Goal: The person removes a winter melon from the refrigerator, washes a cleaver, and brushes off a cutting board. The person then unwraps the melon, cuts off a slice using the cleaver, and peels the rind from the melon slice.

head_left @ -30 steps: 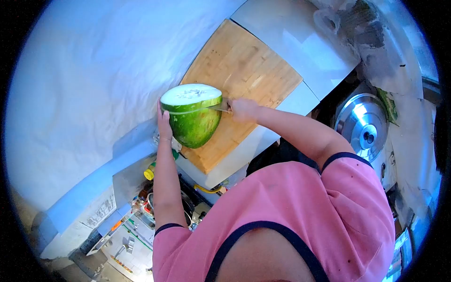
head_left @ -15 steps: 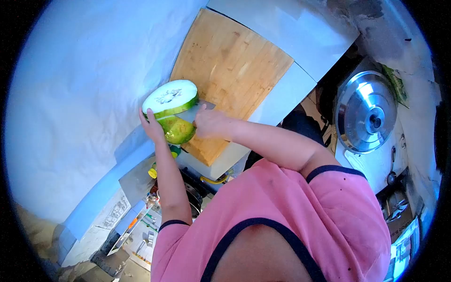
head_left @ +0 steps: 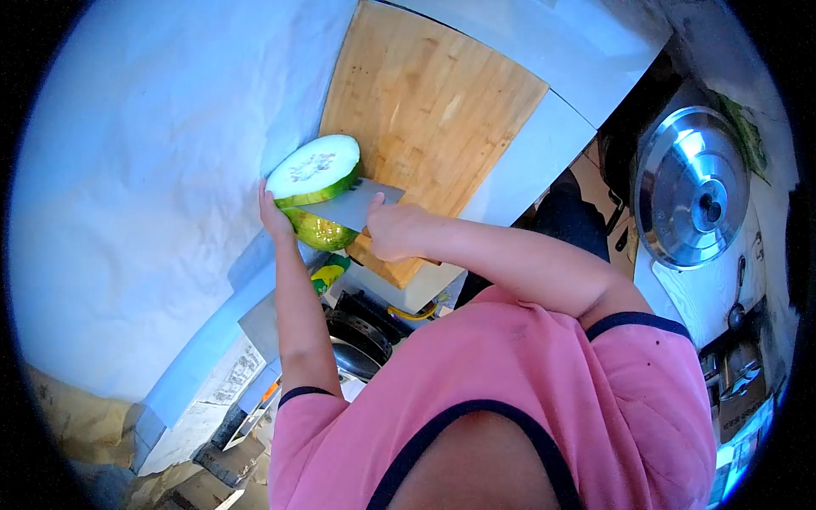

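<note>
A large green melon [head_left: 321, 231] with white flesh and a seedy centre on its cut face stands at the near left of the wooden cutting board [head_left: 425, 110]. A broad knife [head_left: 344, 206] sits in a cut below the top slice [head_left: 314, 170], its blade partly hidden in the melon. My right hand [head_left: 395, 228] is wrapped round the knife's handle, with a finger up along the blade. My left hand [head_left: 274, 216] holds the melon's left side, at the height of the cut.
A round metal lid [head_left: 680, 191] lies at the right, with a ladle [head_left: 737, 314] below it. The white wall [head_left: 161, 170] rises close on the left. Under the board's near corner are a green and yellow bottle [head_left: 330, 274] and a dark pan [head_left: 353, 357].
The knife has gone from the melon's right edge deep into it, and the top slice now tilts. My right hand has moved left and down with the knife. The view has shifted.
</note>
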`<state>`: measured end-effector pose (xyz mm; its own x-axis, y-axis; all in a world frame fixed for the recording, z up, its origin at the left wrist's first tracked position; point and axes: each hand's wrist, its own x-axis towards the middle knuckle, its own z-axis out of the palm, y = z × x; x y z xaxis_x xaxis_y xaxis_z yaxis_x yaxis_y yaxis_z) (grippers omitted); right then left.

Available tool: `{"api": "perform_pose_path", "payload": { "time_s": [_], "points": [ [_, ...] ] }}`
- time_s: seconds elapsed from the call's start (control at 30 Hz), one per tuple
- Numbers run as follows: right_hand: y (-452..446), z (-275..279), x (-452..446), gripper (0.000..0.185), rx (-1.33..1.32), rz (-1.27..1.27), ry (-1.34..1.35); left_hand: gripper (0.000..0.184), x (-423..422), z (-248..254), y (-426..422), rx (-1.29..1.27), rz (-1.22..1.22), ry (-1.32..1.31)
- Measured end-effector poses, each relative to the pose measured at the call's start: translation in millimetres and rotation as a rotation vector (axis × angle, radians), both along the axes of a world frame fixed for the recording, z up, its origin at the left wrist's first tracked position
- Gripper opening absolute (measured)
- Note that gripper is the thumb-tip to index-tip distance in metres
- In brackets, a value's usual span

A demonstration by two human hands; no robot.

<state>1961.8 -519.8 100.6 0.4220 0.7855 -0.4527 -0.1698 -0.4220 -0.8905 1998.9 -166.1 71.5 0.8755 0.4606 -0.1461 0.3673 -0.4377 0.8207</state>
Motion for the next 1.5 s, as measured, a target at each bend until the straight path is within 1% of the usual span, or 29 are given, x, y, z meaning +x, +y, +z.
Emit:
{"api": "perform_pose_path", "payload": {
  "time_s": [0.07,0.1,0.13,0.17,0.23,0.27,0.33,0.4,0.47,0.5,0.57,0.6,0.67,0.7,0.77,0.8,0.87,0.9,0.97,1.1,1.13,1.17,1.2,1.27,1.33,1.4,1.43,1.47,1.5],
  "points": [
    [9.4,-20.3,-4.6,0.078,0.004,-0.013,0.000,0.044,1.4,2.3,-7.6,-0.032,0.016,-0.019],
    [12.3,-30.7,-5.1,0.078,-0.002,-0.007,-0.013,0.045,4.0,4.6,-11.8,0.046,-0.019,0.005],
    [13.6,-39.9,-6.6,0.068,-0.012,-0.051,-0.044,0.046,3.1,9.2,-17.7,0.125,-0.045,0.029],
    [11.2,-42.8,-5.1,0.059,-0.020,-0.090,-0.076,0.046,3.4,14.8,-28.4,0.120,-0.027,0.017],
    [8.3,-42.4,4.5,0.055,-0.031,-0.095,-0.044,0.047,11.2,24.5,-39.9,0.319,-0.051,0.101],
    [6.5,-42.0,11.6,0.051,-0.040,-0.122,0.003,0.047,11.8,20.2,-31.1,0.318,-0.034,0.084],
    [12.6,-57.0,18.8,0.052,-0.006,-0.114,-0.060,0.046,9.0,12.5,-11.9,0.393,-0.116,0.116],
    [23.7,-80.9,16.6,0.053,0.025,-0.113,-0.110,0.047,7.4,14.7,-14.8,0.382,-0.086,0.124],
    [32.5,-98.0,19.1,0.048,-0.003,-0.107,-0.204,0.046,11.7,14.6,-12.5,0.178,-0.056,0.133],
    [31.3,-101.4,17.6,0.048,-0.002,-0.096,-0.214,0.046,10.4,14.0,-12.6,0.178,-0.044,0.124],
    [23.8,-87.7,14.7,0.041,0.006,-0.127,-0.148,0.047,14.8,18.8,-16.0,0.181,-0.054,0.103],
    [17.1,-82.0,13.8,0.041,0.008,-0.120,-0.153,0.047,16.2,21.0,-17.6,0.182,-0.058,0.095],
    [-1.2,-73.0,3.7,0.033,-0.018,-0.126,-0.134,0.048,4.9,23.9,-24.6,0.170,-0.046,0.091],
    [-7.2,-76.1,-2.2,0.033,-0.027,-0.104,-0.138,0.048,-1.4,23.5,-30.5,0.157,-0.024,0.089],
    [-16.2,-79.5,-10.8,0.031,0.060,-0.165,-0.126,0.045,-9.3,28.4,-45.1,0.268,-0.014,0.050],
    [-20.2,-78.0,-13.9,0.031,0.058,-0.151,-0.139,0.045,-12.9,31.4,-53.4,0.263,0.000,0.038],
    [-26.9,-69.0,-25.4,0.032,-0.027,-0.169,-0.086,0.045,-30.7,35.7,-69.1,0.511,-0.070,-0.007],
    [-30.1,-64.4,-30.2,0.032,-0.029,-0.152,-0.094,0.045,-38.9,34.8,-74.1,0.508,-0.053,-0.010],
    [-38.0,-55.7,-35.8,0.034,-0.096,-0.167,-0.094,0.046,-49.2,30.4,-86.2,0.786,-0.106,-0.029],
    [-43.8,-53.6,-46.5,0.041,-0.093,-0.155,-0.051,0.048,-59.2,34.5,-107.7,0.856,-0.070,-0.067],
    [-45.4,-48.1,-47.5,0.048,-0.110,-0.176,-0.049,0.048,-63.5,35.4,-111.9,0.850,-0.055,-0.073],
    [-45.6,-43.3,-49.1,0.054,-0.124,-0.199,-0.045,0.050,-69.6,36.8,-116.8,0.911,-0.073,-0.041],
    [-46.6,-44.2,-50.3,0.054,-0.129,-0.189,-0.059,0.052,-73.5,37.0,-122.2,0.969,-0.088,-0.009],
    [-51.3,-45.5,-54.7,0.062,-0.167,-0.156,-0.036,0.053,-81.4,38.6,-135.8,0.936,-0.078,-0.032],
    [-57.4,-35.8,-55.6,0.064,-0.178,-0.165,-0.025,0.056,-86.8,43.5,-150.3,0.905,-0.053,-0.061],
    [-65.0,-24.9,-56.4,0.066,-0.190,-0.169,-0.011,0.059,-96.1,56.7,-166.2,0.991,-0.146,0.046],
    [-68.6,-20.9,-56.1,0.067,-0.211,-0.181,0.013,0.064,-99.1,65.4,-166.4,0.931,-0.141,0.061],
    [-70.7,-16.9,-54.1,0.068,-0.234,-0.196,0.036,0.064,-100.3,71.3,-162.7,0.919,-0.122,0.055],
    [-73.6,-14.0,-53.7,0.070,-0.214,-0.207,0.054,0.068,-103.6,76.0,-159.3,0.897,-0.164,0.055]
  ]
}}
